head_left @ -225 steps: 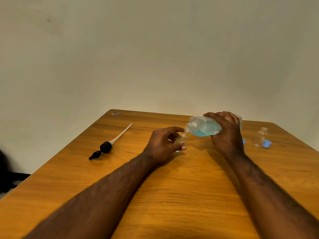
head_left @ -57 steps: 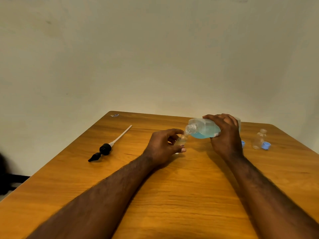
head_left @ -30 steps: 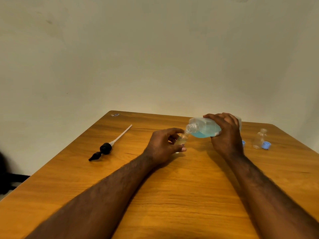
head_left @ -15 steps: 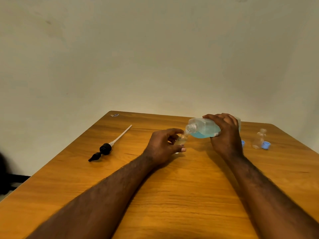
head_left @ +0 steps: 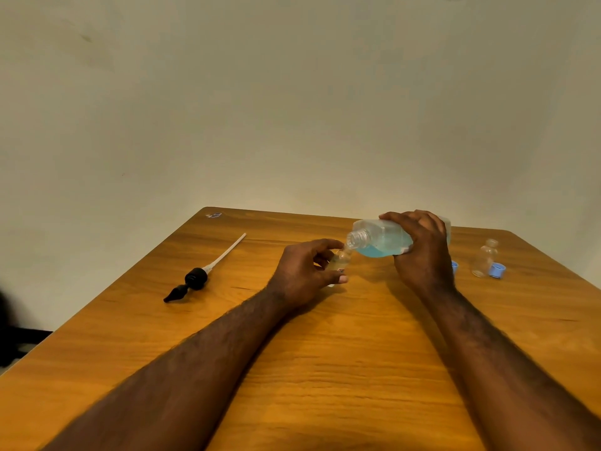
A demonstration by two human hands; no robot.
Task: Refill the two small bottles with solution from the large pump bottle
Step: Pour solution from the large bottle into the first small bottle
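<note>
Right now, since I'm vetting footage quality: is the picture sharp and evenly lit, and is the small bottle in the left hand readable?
Head view: warm, dim, even light, no strong glare, soft shadow under the left hand. Head view: forearms near the bottom edge look smeared. Head view: the clear small bottle is faint, level unreadable; blue liquid in the large bottle reads well.

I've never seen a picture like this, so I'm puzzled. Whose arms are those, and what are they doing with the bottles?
The camera sits on a person's head, so you see their own arms. The left hand holds a small bottle. The right hand tips the large bottle of blue liquid, its open neck at the small one's mouth. On the wooden table, at the left, lies the black pump with its white tube. At the right stands a second small bottle beside a blue cap.
</note>
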